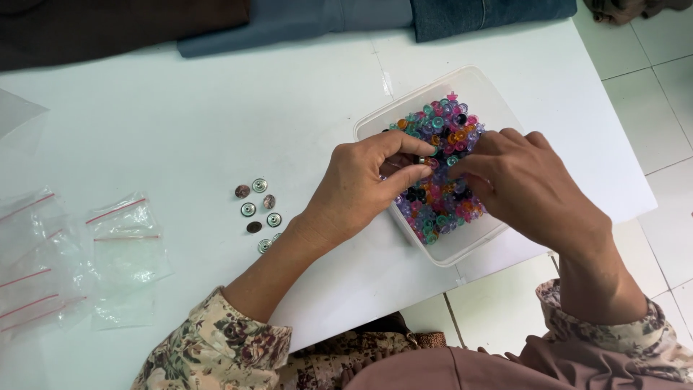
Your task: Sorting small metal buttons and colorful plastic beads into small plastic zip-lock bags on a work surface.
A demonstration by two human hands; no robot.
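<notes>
A clear plastic box (473, 83) on the white table holds a heap of small coloured plastic snap buttons (442, 126) in pink, teal, orange and purple. Both my hands are over the box. My left hand (364, 184) pinches a small silver metal piece between thumb and forefinger at the heap's middle. My right hand (523, 184) has its fingers curled with the tips meeting the left hand's; what it holds is hidden.
Several round metal snap buttons (258, 208) lie on the table (216, 108) left of my left wrist. Small clear zip bags (123, 238) with red strips lie at the left edge. Folded dark and blue cloth (289, 22) lies along the far side. Tiled floor (650, 87) shows at right.
</notes>
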